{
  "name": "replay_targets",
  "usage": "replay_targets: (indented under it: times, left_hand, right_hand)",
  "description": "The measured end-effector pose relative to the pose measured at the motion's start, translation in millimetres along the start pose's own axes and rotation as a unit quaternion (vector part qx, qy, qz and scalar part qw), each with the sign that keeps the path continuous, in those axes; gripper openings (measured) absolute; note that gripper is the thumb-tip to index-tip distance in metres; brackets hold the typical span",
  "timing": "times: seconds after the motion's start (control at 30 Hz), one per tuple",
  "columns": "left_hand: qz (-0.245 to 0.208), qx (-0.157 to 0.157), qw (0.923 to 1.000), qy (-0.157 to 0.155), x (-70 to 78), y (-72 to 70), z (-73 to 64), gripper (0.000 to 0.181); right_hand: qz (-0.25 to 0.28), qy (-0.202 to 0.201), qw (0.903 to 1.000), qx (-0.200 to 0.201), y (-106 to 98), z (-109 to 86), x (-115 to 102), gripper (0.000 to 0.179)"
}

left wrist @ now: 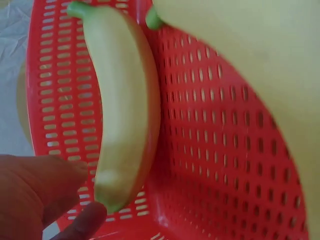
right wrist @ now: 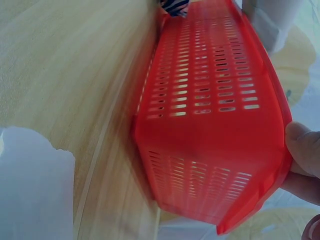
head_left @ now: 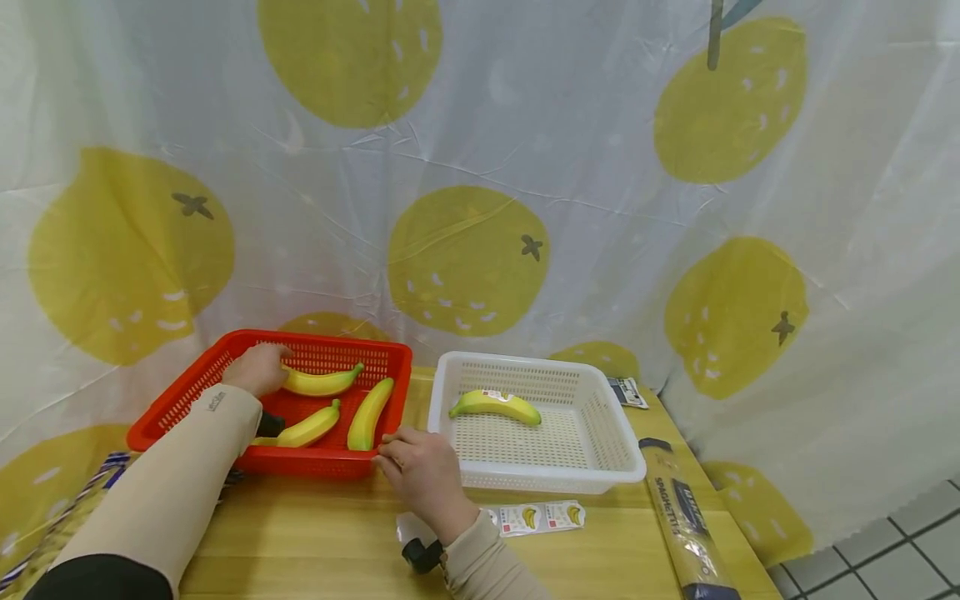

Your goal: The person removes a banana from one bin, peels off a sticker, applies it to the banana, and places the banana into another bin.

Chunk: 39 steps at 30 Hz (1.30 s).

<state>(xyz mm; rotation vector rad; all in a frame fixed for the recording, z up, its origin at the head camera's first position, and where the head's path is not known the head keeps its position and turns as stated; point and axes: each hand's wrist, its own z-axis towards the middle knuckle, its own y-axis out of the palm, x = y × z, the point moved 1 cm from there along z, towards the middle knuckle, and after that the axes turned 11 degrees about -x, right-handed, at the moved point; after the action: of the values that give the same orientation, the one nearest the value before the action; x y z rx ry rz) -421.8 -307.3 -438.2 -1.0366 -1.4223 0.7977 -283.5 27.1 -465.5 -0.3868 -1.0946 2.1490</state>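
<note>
Several yellow bananas lie in the red plastic basket [head_left: 406, 367] on the left of the table. My left hand [head_left: 258, 369] reaches into it, by the end of the far banana [head_left: 322, 383]. In the left wrist view its fingers [left wrist: 82, 222] are extended close to that banana's lower tip. Another banana [head_left: 370, 414] lies along the basket's right side, and a third [head_left: 309, 428] near the front. My right hand [head_left: 423, 475] grips the basket's near right corner, thumb [right wrist: 302, 142] on the rim and fingers beneath.
To the right stands a white basket [head_left: 525, 363] holding one banana [head_left: 495, 406] with a label on it. A strip of banana stickers [head_left: 542, 517] lies in front. A spaghetti pack [head_left: 684, 517] lies along the right edge. A lemon-print curtain [head_left: 600, 275] hangs behind.
</note>
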Motion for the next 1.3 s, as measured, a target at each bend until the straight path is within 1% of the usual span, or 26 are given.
replay_targets:
  times: [0.07,0.13,0.3,0.37,0.47,0.6,0.8,0.9,0.97,1.13,1.3]
  left_hand:
    - [0.009,0.005,0.9999,0.004,-1.8,-2.1,3.2,0.049]
    - [0.012,0.015,0.9998,0.002,-2.1,-4.9,5.3,0.047]
    - [0.019,0.042,0.9989,0.0,0.9,-9.4,5.5,0.044]
    - [0.024,0.046,0.9987,0.002,0.7,-9.0,5.6,0.043]
    - [0.03,0.034,0.999,-0.004,-1.9,-6.4,7.0,0.042]
    - [0.03,0.003,0.9995,-0.012,-5.0,-1.4,9.1,0.044]
    - [0.036,-0.042,0.9984,0.002,-2.9,2.2,8.0,0.045]
    - [0.038,-0.058,0.9976,0.004,-0.4,1.7,3.1,0.043]
    - [0.036,-0.067,0.9971,0.002,0.4,1.3,0.9,0.037]
    - [0.038,-0.092,0.995,-0.001,2.6,0.6,-3.6,0.005]
    - [0.039,-0.103,0.9939,-0.008,4.5,0.5,-8.0,0.01]
  right_hand:
    - [0.0,0.002,1.0,0.0,0,0.2,0,0.01]
    - [0.001,0.003,1.0,0.0,1,0.3,0,0.011]
    - [0.003,0.004,1.0,0.001,1,0.2,0,0.011]
    - [0.003,0.003,1.0,0.001,1,0.2,-1,0.011]
    - [-0.001,0.003,1.0,-0.001,2,0.2,-1,0.011]
    - [-0.006,0.006,0.9999,-0.009,3,0.4,-1,0.011]
    - [-0.009,0.012,0.9998,-0.011,1,0.1,0,0.012]
    - [-0.011,0.011,0.9998,-0.012,2,0.0,0,0.012]
    - [-0.012,0.01,0.9998,-0.012,2,0.0,0,0.012]
    - [-0.01,0.012,0.9998,-0.012,2,-0.2,0,0.011]
    - [-0.01,0.01,0.9998,-0.011,2,-0.2,1,0.013]
